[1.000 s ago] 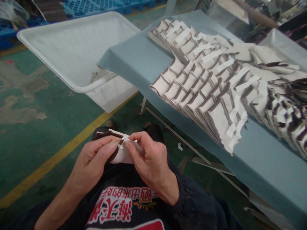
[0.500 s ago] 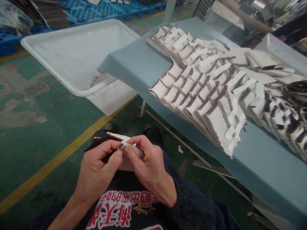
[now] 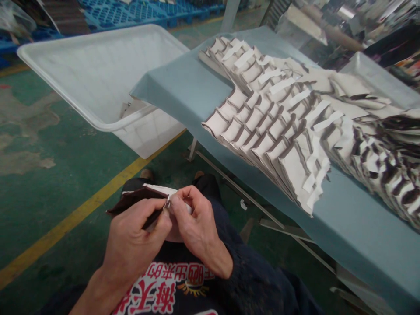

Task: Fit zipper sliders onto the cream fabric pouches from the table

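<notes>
Over my lap I hold a fabric piece (image 3: 138,199), dark brown on one face and white on the other. My left hand (image 3: 138,232) pinches its edge between thumb and forefinger. Close beside it, my right hand (image 3: 197,223) is closed on the same edge, the thumb pressed against the fingers. The two sets of fingertips nearly touch. A small white bit shows at the pinch, but its kind cannot be made out. Part of the cloth hangs below and behind my fingers, partly hidden by them.
A blue-covered table (image 3: 173,87) stands ahead to the right, bearing overlapping stacks of white and brown fabric pieces (image 3: 262,127) with white strips. A white plastic bin (image 3: 65,57) stands at the left, overlapped by the table corner. Blue pallets (image 3: 131,17) lie behind. A metal table frame (image 3: 236,183) runs below.
My fingers have shifted slightly at the pinched edge, and more of the brown face shows at the left. The whole view has moved a little.
</notes>
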Tool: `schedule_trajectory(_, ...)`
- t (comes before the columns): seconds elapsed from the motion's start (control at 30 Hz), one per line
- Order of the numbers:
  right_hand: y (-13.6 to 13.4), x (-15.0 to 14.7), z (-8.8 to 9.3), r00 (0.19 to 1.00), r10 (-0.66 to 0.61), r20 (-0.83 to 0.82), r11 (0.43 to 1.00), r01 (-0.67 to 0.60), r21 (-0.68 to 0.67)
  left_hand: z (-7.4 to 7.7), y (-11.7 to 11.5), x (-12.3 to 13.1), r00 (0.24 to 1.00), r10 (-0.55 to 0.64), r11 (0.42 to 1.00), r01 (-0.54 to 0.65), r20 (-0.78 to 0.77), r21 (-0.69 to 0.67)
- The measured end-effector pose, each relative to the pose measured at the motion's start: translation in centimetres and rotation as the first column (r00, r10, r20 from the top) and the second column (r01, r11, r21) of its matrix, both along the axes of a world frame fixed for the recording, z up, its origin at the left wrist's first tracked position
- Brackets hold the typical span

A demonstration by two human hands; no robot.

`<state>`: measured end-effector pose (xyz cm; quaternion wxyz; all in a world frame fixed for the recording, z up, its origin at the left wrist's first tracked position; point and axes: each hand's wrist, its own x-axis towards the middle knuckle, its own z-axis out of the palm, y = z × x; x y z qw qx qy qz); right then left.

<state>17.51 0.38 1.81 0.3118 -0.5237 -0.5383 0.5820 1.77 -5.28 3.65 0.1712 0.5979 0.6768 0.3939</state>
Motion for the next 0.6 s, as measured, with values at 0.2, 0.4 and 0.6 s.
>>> schedule_trajectory(0.2,-0.5,-1.1,-0.8,0.986,-0.094,-0.136,0.991,0.080,-0.108,-1.5,-0.1,0.1,0.986,-0.035,0.991,0.055,-0.163,0.120)
schedule_trajectory(0.4,-0.3,-1.4,-1.7,0.894,-0.194,-0.403,0.923,0.027,-0.383,-2.3,-0.2,-0.1,0.960,-0.082,0.973,0.135,-0.268,0.188)
schedule_trajectory(0.6,-0.3,-1.1,-3.2,0.941,-0.097,-0.324,0.941,-0.020,-0.338,-3.5,-0.2,0.6,0.950,-0.088,0.966,0.154,-0.298,0.208)
